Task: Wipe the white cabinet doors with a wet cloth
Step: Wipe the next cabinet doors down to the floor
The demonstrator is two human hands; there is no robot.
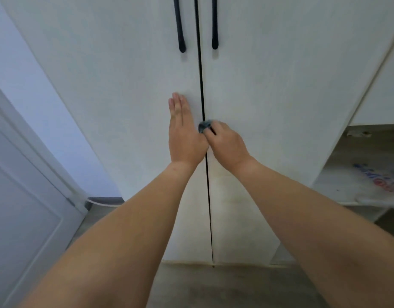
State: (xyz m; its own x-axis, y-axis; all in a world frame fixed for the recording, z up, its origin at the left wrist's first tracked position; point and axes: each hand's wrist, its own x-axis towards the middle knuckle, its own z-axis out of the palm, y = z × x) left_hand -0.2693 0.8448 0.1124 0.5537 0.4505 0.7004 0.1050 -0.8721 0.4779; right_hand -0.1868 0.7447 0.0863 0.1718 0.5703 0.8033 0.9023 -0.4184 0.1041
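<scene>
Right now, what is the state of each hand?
Left hand: open, fingers straight, flat on the left cabinet door.
Right hand: curled around the dark cloth.

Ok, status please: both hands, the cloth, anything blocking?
Left hand flat on left door. Right hand grips dark cloth at door gap. Nothing blocking.

There is one view only, from a wide-angle camera on the person's head. It looks forward and steeply down, close to the white cabinet doors (258, 96), which fill most of the frame and bend outward toward the edges (the lens's doing). Both forearms reach in from the near edge. The floor (225, 285) lies nearest, and a pale door (25, 218) stands at left.
</scene>
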